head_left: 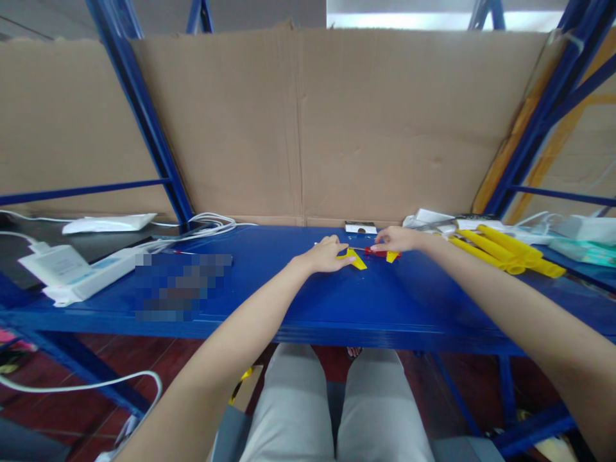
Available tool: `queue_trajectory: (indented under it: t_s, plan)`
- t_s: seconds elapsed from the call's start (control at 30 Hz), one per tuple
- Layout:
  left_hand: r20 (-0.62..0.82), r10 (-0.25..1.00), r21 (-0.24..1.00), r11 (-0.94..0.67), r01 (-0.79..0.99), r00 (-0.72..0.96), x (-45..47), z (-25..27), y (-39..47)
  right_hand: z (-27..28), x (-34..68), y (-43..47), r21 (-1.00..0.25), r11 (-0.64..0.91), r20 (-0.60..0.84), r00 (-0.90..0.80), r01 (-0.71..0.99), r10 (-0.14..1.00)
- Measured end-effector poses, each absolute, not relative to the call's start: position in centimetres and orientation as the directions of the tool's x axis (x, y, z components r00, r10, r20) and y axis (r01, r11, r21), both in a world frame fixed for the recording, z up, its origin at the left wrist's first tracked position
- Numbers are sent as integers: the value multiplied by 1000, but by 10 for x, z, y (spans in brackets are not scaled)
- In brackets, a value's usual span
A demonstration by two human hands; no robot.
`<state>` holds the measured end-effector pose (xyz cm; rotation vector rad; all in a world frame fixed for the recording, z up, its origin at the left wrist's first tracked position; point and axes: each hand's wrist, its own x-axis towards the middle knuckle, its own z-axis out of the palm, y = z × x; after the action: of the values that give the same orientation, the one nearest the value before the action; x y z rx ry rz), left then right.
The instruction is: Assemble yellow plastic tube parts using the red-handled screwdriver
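Note:
My left hand (330, 255) rests on the blue shelf top (289, 298), its fingers closed on a small flat yellow piece (356, 259). Just to the right, my right hand (397, 239) has its fingers bent around the red handle of what looks like a screwdriver (370, 251). Its thin shaft points left toward the yellow piece; whether the tip touches it, I cannot tell. Another yellow piece (392, 256) shows beneath my right hand, beside some red. A small black-and-white box (360, 228) stands behind both hands.
Several yellow tubes (500, 249) lie at the right, near white packets (428, 218). On the left are a white power strip (101, 273), a plugged-in adapter (52, 263) and coiled white cables (214, 224). A cardboard panel (298, 128) closes off the back between blue posts (144, 115).

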<state>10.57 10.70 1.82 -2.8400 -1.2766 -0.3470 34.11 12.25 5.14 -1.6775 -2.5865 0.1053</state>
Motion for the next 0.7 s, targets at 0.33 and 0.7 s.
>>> queue_trajectory:
  t_s: [0.33, 0.7]
  plan:
    - [449, 725, 485, -688, 540, 522, 124, 26, 119, 62, 295, 134, -420, 161, 358, 0, 893, 934]
    - [241, 955, 810, -297, 505, 174, 126, 33, 146, 46, 258, 137, -721, 236, 268, -51, 652, 962]
